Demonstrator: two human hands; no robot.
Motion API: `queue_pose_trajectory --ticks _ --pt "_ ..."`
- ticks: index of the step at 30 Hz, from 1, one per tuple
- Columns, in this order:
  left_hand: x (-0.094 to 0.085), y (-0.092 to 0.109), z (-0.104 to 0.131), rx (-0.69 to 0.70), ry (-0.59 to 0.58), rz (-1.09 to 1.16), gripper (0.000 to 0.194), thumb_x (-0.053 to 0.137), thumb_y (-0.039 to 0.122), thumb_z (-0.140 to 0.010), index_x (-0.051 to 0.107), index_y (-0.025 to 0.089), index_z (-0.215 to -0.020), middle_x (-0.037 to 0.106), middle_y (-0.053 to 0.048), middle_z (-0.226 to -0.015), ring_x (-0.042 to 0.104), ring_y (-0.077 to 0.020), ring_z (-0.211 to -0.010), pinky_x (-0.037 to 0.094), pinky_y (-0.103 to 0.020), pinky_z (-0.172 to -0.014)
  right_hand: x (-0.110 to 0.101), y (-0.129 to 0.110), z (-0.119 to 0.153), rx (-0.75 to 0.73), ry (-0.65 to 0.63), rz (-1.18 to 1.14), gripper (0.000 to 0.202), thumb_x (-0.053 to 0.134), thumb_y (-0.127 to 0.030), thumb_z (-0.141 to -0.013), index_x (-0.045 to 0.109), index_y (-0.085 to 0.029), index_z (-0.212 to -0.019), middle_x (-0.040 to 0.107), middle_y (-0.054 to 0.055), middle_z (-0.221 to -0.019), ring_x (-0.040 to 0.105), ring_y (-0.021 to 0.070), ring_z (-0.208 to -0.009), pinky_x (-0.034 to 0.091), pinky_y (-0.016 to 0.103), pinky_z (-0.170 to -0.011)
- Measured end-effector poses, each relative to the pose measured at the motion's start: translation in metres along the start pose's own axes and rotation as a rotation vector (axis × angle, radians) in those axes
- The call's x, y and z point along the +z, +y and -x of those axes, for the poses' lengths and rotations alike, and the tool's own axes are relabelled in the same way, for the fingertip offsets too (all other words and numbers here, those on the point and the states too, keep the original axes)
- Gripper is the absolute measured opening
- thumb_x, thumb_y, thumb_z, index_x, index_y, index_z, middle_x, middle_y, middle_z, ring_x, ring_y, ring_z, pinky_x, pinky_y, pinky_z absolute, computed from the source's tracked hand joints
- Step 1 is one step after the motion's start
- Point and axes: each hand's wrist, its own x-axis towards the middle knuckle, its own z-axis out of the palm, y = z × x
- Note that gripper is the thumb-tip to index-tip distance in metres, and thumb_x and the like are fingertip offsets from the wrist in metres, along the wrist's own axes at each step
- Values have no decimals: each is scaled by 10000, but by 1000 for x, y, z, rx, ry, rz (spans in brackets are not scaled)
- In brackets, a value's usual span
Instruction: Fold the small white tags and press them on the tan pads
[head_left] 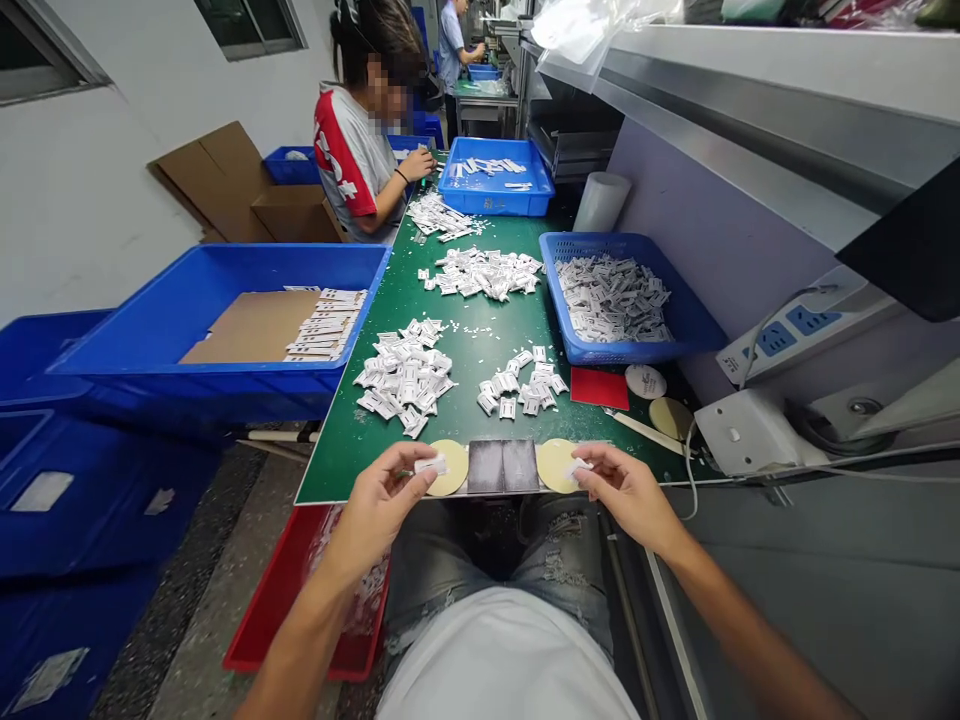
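My left hand [391,487] pinches a small white plastic part [430,465] over a round yellow disc [452,470] at the table's near edge. On the other side, my right hand [616,487] grips a similar white piece, partly covered by the fingers, above a second yellow disc [553,466]. Between the discs lie two dark grey rectangular pads [502,467], side by side. Just beyond are a large pile of white plastic parts [409,375] on the left and a smaller group [525,383] on the right.
A blue basket [637,350] full of white parts stands at the right, near a red square [598,387] and a power strip [802,325]. Left of the green table [469,345] is a big blue bin [217,258]. A co-worker [360,150] sits at the far left, by a blue tray [495,203].
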Motion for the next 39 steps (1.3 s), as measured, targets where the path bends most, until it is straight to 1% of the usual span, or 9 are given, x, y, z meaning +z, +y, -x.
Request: queue_pose_trajectory --ticks 5,9,13,16,19,30,34,36,39 --pt "-4 4 -22 0 -203 -409 337 660 382 -824 692 229 -1122 716 -32 -897 647 -198 -815 473 -273 -724 -8 -9 -23 -161 -212 427 192 611 -333 -887 726 -239 -1009 734 44 -956 657 198 -841 482 309 -760" --pt "-10 9 -48 113 -63 -671 197 658 379 -806 735 226 -903 742 -27 -847 659 -200 -778 453 -270 -703 -16 -20 -48 -319 -19 645 191 584 -303 -887 725 -202 -968 740 81 -951 657 229 -867 468 340 -790" --pt "-17 14 -60 119 -59 -710 205 658 400 -794 736 228 -875 746 -23 -815 668 -192 -747 456 -254 -671 -22 -22 -55 -277 -160 597 196 590 -334 -880 727 -212 -949 741 55 -896 654 197 -769 473 289 -686" --pt "-16 16 -61 126 -75 -734 185 651 375 -791 737 229 -866 746 -23 -805 670 -192 -747 451 -254 -666 -23 -19 -55 -259 -34 623 211 591 -345 -869 724 -201 -946 737 61 -871 648 202 -759 470 294 -680" --pt "-13 18 -60 96 -140 -699 185 646 371 -790 731 222 -859 745 -25 -794 668 -189 -734 449 -249 -647 -24 -17 -55 -224 -123 604 221 601 -373 -863 726 -209 -944 734 46 -840 639 193 -720 466 287 -655" --pt "-12 13 -47 43 -128 -745 177 641 366 -799 723 228 -873 744 -28 -803 674 -204 -747 437 -259 -647 -18 -16 -47 -188 -125 595 244 588 -387 -877 730 -210 -970 729 39 -841 621 180 -694 453 277 -624" --pt "-4 17 -57 162 81 -924 183 576 311 -865 706 214 -948 751 -68 -905 680 -234 -840 435 -295 -714 -18 -17 -53 -280 82 650 276 564 -406 -901 721 -197 -989 729 84 -916 635 214 -798 473 312 -706" --pt "9 17 -74 207 -47 -905 159 612 313 -851 712 219 -932 753 -53 -875 686 -225 -818 445 -290 -711 -12 -20 -63 -304 92 609 300 571 -433 -905 707 -197 -1031 729 79 -921 630 202 -772 476 300 -685" --pt "34 14 -106 256 -217 -875 112 699 288 -783 719 220 -870 746 -33 -840 686 -212 -789 460 -273 -697 8 -23 -85 -364 -149 588 281 591 -432 -905 706 -215 -1042 724 33 -847 615 165 -679 474 265 -619"
